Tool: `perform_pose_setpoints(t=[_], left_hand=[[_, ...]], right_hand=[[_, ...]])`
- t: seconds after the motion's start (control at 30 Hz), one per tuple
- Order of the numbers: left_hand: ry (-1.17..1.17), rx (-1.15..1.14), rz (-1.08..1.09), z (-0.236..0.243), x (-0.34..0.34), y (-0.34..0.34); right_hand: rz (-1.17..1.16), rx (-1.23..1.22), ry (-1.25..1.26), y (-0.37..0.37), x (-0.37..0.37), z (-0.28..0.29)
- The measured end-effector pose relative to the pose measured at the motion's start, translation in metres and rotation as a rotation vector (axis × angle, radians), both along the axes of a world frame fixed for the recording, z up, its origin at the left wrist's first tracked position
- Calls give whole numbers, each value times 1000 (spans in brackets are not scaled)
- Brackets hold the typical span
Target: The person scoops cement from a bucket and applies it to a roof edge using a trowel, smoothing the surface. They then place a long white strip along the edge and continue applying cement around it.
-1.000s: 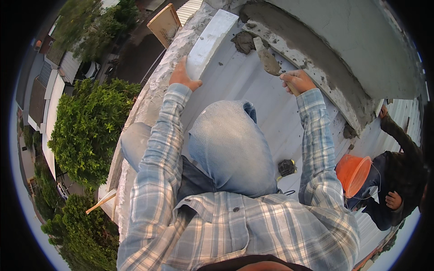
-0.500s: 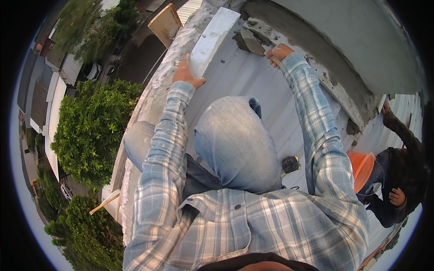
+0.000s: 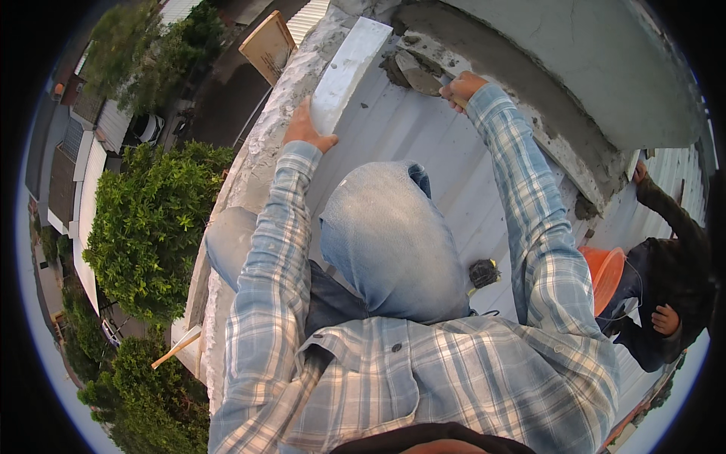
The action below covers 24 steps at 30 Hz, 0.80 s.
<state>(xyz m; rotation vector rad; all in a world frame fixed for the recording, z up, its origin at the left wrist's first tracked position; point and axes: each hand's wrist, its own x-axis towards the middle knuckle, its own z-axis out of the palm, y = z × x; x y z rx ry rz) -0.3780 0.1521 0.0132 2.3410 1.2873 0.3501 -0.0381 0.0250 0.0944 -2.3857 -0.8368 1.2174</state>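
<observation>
A long white board (image 3: 352,68) runs along the inner side of the rough parapet. My left hand (image 3: 308,129) grips its near end, fingers on the outer side and thumb across the end. To the right, my right hand (image 3: 463,91) is closed round the handle of a trowel (image 3: 417,73). The trowel's mortar-smeared blade points left toward the board, low over the pale ribbed roof sheet (image 3: 378,136). Dark wet mortar (image 3: 392,70) lies at the blade's tip, between it and the board.
Rough parapet (image 3: 257,144) drops off on the left to trees and a street. A mortar-covered ledge (image 3: 560,144) lines the grey wall (image 3: 597,68). At the right, a co-worker (image 3: 669,280) is beside an orange bucket (image 3: 603,276). A dark round object (image 3: 482,273) lies near my knee.
The trowel blade has turned and shows more of its flat face beside the mortar. My left hand stays on the board. The whole view has shifted slightly.
</observation>
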Motion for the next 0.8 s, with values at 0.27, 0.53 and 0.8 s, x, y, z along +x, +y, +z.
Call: perform_pose_setpoints(t=[0.27,0.53,0.8], left_hand=[[36,-93,1,4,5,-7],[106,-111,24,2,7,-13],[16,-20,-55,-20,13,-3]], right_hand=[[-48,31,32,-20,0,9],[-233,301,73,-200,9,55],[-823,310,-185,-461,15,133]])
